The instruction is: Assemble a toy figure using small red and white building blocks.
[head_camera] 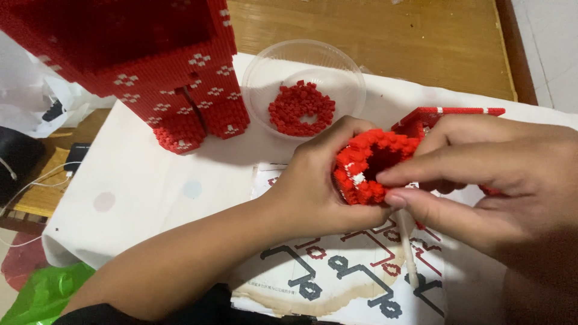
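A small red block piece (368,165), hollow in the middle with a few white blocks set into it, is held over the printed instruction sheet (337,274). It is cupped from the left by the left hand (313,186), whose fingers are curled around it and pressed against its side. From the right it is pinched by the right hand (481,180), thumb and forefinger closed on its rim (whether a single loose block sits between the fingertips cannot be told). A thin white stick (408,253) is seen under the right thumb, lying across the sheet.

Progress, judged from layout only:
- A large red block model (174,78) with white dot patterns stands finished-looking at the top left, well apart from the hands.
- A flat red panel (448,113) with a white-dotted edge lies just behind the held piece, partly hidden by the right hand.
- A clear plastic bowl (265,66) holds a heap of loose red blocks (301,108), so a fair amount seems left to be placed.
- The held piece looks partly built: walls ragged, centre open.

Everything rests on a white cloth (156,180) over a wooden table (373,36).
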